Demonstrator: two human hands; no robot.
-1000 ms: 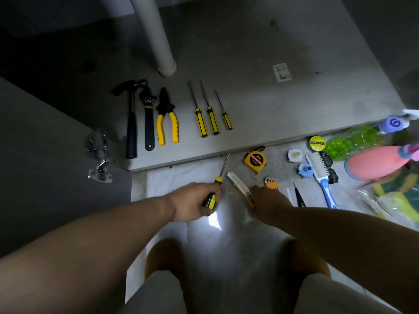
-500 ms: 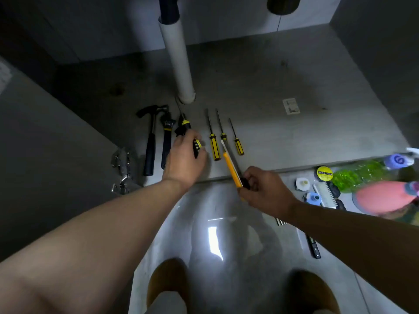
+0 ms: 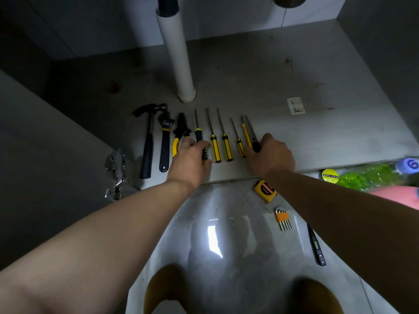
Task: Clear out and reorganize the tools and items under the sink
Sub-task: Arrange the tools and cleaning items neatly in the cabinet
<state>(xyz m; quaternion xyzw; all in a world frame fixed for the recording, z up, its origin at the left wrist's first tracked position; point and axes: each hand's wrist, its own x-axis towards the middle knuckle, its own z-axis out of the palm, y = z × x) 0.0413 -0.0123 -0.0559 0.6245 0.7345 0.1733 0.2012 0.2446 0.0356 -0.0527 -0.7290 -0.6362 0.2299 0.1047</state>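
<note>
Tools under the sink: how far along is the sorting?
Done: hammer, wrench, pliers and three yellow screwdrivers lie in a row. In hand: left hand grips a black screwdriver, right hand a utility knife. Remaining: tape measure and hex keys outside the cabinet.

left hand [image 3: 189, 160] bare | right hand [image 3: 273, 155] bare | forearms [image 3: 113, 234] bare | knees [image 3: 165, 284] bare
</note>
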